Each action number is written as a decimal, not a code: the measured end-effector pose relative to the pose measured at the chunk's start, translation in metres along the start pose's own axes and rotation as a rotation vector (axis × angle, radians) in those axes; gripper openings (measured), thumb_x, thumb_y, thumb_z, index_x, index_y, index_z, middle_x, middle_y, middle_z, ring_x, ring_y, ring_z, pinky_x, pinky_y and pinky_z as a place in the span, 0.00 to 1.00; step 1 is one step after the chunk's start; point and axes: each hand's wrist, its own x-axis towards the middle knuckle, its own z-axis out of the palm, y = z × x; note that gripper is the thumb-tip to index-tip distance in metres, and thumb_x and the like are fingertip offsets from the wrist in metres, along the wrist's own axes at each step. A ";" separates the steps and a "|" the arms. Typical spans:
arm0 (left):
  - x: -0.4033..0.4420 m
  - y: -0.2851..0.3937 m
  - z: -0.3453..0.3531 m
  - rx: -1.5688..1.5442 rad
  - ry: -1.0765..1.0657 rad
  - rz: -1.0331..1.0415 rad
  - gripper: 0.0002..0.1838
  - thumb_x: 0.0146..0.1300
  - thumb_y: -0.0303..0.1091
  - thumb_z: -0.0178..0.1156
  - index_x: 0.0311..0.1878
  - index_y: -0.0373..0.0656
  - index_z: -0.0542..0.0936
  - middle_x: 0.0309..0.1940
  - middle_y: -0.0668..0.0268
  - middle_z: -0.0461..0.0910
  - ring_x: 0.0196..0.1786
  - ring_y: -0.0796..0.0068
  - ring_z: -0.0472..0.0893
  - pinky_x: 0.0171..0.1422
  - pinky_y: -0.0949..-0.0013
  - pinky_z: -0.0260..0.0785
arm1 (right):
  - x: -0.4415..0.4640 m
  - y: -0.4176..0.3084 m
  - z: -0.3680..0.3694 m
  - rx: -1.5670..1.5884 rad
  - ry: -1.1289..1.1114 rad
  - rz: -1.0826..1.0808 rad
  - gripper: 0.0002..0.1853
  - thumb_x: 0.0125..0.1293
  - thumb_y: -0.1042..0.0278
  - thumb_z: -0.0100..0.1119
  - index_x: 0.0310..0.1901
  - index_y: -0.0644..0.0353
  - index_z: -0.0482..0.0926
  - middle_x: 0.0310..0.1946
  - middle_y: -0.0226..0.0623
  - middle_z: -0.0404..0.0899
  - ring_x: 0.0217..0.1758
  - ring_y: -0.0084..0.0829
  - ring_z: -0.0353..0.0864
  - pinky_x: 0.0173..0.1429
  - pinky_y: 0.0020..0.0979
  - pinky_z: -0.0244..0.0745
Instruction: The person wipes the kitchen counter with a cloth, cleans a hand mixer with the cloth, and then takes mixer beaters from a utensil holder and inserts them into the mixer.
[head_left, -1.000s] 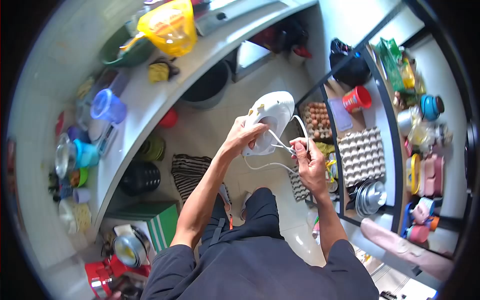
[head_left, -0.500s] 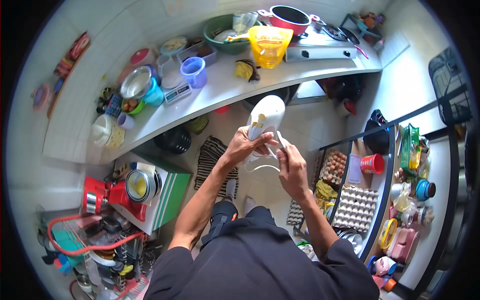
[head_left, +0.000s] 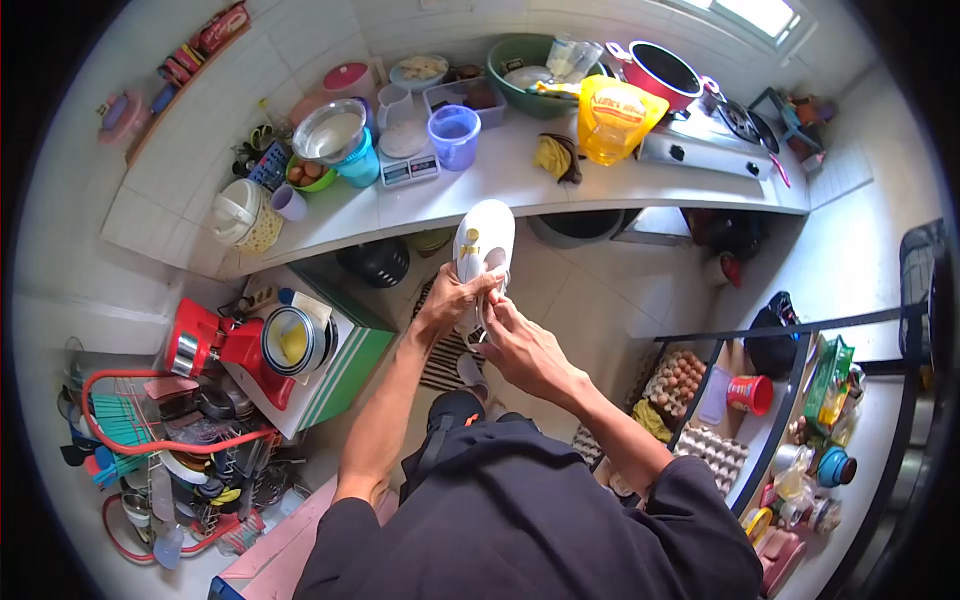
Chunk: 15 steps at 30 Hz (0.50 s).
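A white hand mixer (head_left: 484, 228) with yellow markings is held out in front of my body, its rounded end pointing toward the counter. My left hand (head_left: 447, 303) is closed around its lower left side. Close against it, my right hand (head_left: 522, 345) has its fingers bent at the mixer's lower end, pinching what looks like its white cord (head_left: 480, 325). The fingers hide much of that cord and the mixer's lower part.
Ahead runs a counter (head_left: 505, 185) bearing a kitchen scale (head_left: 410, 170), a purple bucket (head_left: 454, 138), a yellow pouch (head_left: 615, 120) and a stove (head_left: 705, 150). At left stand a red stand mixer (head_left: 240, 350) and a dish rack (head_left: 175, 445). Shelves with egg trays (head_left: 712, 452) are at right.
My view has turned, and the hand mixer now appears further left and more upright. My right hand has come in from the mixer's right side to its lower end, beside my left hand.
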 end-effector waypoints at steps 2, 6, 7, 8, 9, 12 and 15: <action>0.015 0.006 -0.018 0.010 -0.025 0.021 0.08 0.68 0.34 0.69 0.34 0.42 0.82 0.23 0.71 0.81 0.27 0.82 0.81 0.33 0.75 0.76 | 0.019 0.013 -0.005 0.052 0.053 -0.096 0.27 0.72 0.58 0.61 0.66 0.64 0.73 0.58 0.50 0.75 0.57 0.49 0.81 0.60 0.41 0.80; 0.037 0.022 -0.039 -0.016 -0.059 -0.003 0.09 0.66 0.34 0.69 0.34 0.41 0.81 0.20 0.71 0.78 0.24 0.79 0.80 0.33 0.72 0.78 | 0.048 0.039 -0.015 0.145 0.030 -0.070 0.17 0.73 0.54 0.59 0.57 0.53 0.82 0.43 0.40 0.82 0.47 0.43 0.85 0.49 0.42 0.81; 0.045 0.027 -0.043 -0.008 -0.062 0.001 0.09 0.66 0.34 0.69 0.34 0.40 0.82 0.20 0.71 0.78 0.24 0.79 0.81 0.34 0.71 0.78 | 0.055 0.046 -0.020 0.163 0.042 -0.083 0.16 0.73 0.54 0.59 0.56 0.53 0.83 0.42 0.40 0.82 0.46 0.42 0.85 0.47 0.42 0.81; 0.050 0.031 -0.045 -0.023 -0.068 -0.009 0.09 0.66 0.34 0.69 0.33 0.41 0.81 0.19 0.70 0.78 0.23 0.79 0.81 0.33 0.70 0.79 | 0.063 0.054 -0.025 0.172 0.051 -0.084 0.16 0.74 0.55 0.59 0.55 0.53 0.83 0.42 0.40 0.82 0.45 0.42 0.85 0.47 0.42 0.81; 0.055 0.034 -0.045 -0.011 -0.068 -0.013 0.10 0.66 0.34 0.69 0.33 0.41 0.80 0.19 0.70 0.78 0.23 0.79 0.81 0.33 0.70 0.79 | 0.069 0.060 -0.030 0.187 0.051 -0.082 0.15 0.74 0.55 0.59 0.53 0.54 0.84 0.41 0.40 0.82 0.44 0.43 0.85 0.47 0.41 0.81; 0.073 0.043 -0.049 0.057 -0.063 -0.005 0.11 0.66 0.34 0.69 0.33 0.41 0.78 0.19 0.70 0.78 0.22 0.79 0.80 0.31 0.70 0.78 | 0.086 0.079 -0.043 0.134 0.089 -0.070 0.13 0.72 0.62 0.61 0.55 0.55 0.83 0.41 0.41 0.84 0.39 0.43 0.85 0.45 0.40 0.81; 0.087 0.047 -0.048 0.011 -0.043 0.000 0.10 0.65 0.35 0.69 0.37 0.44 0.76 0.19 0.73 0.75 0.21 0.83 0.77 0.31 0.71 0.77 | 0.106 0.109 -0.065 0.097 0.045 -0.027 0.15 0.71 0.61 0.61 0.55 0.56 0.82 0.40 0.40 0.84 0.43 0.43 0.85 0.47 0.40 0.81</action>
